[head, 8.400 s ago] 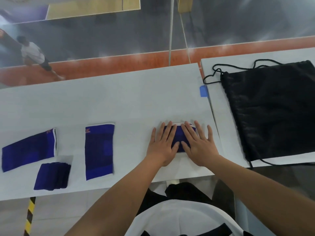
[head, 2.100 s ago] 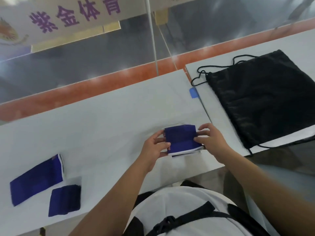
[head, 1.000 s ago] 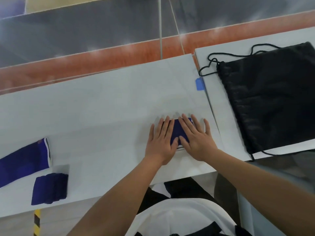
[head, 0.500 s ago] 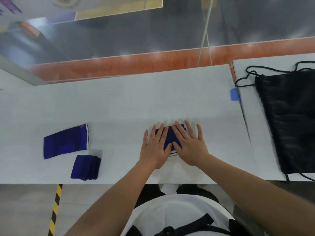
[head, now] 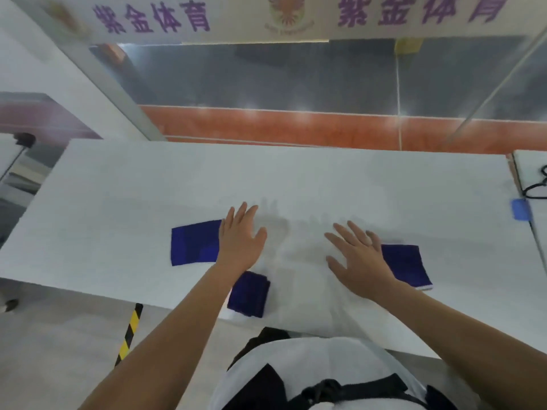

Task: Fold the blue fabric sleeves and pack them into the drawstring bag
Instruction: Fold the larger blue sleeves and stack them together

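An unfolded blue sleeve (head: 194,246) lies flat on the white table (head: 296,179); my left hand (head: 240,239), fingers spread and empty, covers its right end. A small folded blue sleeve (head: 251,295) sits by the table's near edge, partly under my left forearm. To the right lies another folded blue sleeve (head: 406,264), and my right hand (head: 356,257) hovers open just left of it, holding nothing. Of the drawstring bag only a loop of black cord (head: 537,190) shows at the far right edge.
A piece of blue tape (head: 520,209) marks the table's right end, where a second white table (head: 531,167) begins. A pane with purple lettering and an orange floor band lie beyond the far edge. Yellow-black tape (head: 130,329) runs on the floor below.
Both hands have lifted off the sleeve they were pressing and left it folded on the table. My left hand has reached left onto the unfolded sleeve. The view has swung left.
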Demonstrator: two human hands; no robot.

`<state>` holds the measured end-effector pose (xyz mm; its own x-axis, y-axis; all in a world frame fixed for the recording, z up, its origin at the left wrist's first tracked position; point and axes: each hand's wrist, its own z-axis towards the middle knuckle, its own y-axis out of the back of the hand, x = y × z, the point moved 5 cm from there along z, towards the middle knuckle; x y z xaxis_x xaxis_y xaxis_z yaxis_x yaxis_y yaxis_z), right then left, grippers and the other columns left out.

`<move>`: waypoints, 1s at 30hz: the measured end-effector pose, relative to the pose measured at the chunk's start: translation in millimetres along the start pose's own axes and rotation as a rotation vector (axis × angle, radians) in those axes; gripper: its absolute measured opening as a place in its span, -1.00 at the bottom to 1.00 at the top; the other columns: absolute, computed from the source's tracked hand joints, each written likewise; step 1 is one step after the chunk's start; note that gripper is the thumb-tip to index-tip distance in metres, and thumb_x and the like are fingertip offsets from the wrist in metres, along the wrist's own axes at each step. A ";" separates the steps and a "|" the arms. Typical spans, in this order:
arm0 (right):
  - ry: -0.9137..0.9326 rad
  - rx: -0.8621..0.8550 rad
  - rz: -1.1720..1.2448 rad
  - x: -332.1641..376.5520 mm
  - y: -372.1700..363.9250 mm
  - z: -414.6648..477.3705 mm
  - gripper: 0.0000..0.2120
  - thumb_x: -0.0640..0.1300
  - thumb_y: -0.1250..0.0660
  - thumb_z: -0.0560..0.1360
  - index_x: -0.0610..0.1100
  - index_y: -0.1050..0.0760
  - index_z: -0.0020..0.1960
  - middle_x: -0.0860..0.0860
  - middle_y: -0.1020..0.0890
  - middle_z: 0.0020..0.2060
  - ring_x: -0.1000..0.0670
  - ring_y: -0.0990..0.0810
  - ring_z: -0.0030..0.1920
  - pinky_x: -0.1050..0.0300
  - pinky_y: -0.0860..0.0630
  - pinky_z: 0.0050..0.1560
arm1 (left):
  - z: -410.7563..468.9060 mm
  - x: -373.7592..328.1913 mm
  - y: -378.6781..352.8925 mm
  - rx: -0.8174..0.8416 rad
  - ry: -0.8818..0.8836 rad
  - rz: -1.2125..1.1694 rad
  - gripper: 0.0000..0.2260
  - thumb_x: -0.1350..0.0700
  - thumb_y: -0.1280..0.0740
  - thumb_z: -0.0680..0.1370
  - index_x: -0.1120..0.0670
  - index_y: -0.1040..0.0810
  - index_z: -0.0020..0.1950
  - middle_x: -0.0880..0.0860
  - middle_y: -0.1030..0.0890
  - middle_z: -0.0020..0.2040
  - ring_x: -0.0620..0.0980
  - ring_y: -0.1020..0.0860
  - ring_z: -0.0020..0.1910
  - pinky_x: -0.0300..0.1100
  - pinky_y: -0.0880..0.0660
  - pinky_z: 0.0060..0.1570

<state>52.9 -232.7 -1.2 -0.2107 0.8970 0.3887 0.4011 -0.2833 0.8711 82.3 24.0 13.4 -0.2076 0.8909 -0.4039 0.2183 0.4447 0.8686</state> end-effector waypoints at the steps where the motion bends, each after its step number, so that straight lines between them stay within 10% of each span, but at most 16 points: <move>1: 0.032 0.003 0.018 26.7 -2.6 15.2 -0.45 0.18 -0.02 0.61 0.06 -0.19 0.57 0.07 -0.09 0.61 0.00 0.09 0.61 -0.12 0.16 0.55 | 4.7 30.2 5.4 -0.015 0.046 0.043 -0.48 -0.06 -0.14 0.67 -0.02 -0.13 0.62 0.00 -0.05 0.65 0.10 0.07 0.62 0.08 0.07 0.58; 11: 0.305 0.276 -0.399 151.4 -83.5 125.8 -0.52 0.01 -0.01 0.70 0.03 -0.07 0.60 0.04 -0.02 0.62 -0.02 0.09 0.61 -0.26 0.17 0.53 | 21.2 126.1 -43.2 0.111 -0.087 0.289 -0.41 -0.12 0.15 0.65 0.08 0.14 0.63 0.04 0.08 0.65 0.07 0.13 0.63 0.07 0.16 0.58; 17: 0.352 0.048 -0.468 119.0 -87.3 121.8 -0.55 0.14 -0.03 0.60 0.03 -0.57 0.30 0.06 -0.54 0.37 -0.08 -0.37 0.49 -0.42 -0.13 0.42 | 40.9 123.2 -55.8 0.124 -0.296 0.318 -0.41 -0.15 0.09 0.66 0.08 0.03 0.64 0.02 0.04 0.65 0.02 0.09 0.63 0.08 0.15 0.56; 30: 0.139 -0.150 -0.379 49.5 -71.2 72.8 -0.54 0.11 -0.06 0.58 -0.04 -0.63 0.22 0.01 -0.59 0.32 -0.11 -0.45 0.43 -0.37 -0.21 0.41 | 107.9 119.0 -33.9 0.161 -0.359 0.444 -0.45 -0.18 0.25 0.64 -0.09 0.26 0.62 -0.01 0.24 0.64 0.08 0.25 0.61 0.09 0.29 0.55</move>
<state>78.8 -143.4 -65.9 -0.4406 0.8957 0.0605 0.1405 0.0023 0.9901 153.1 124.9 -95.1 0.2662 0.9579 -0.1076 0.3584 0.0053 0.9336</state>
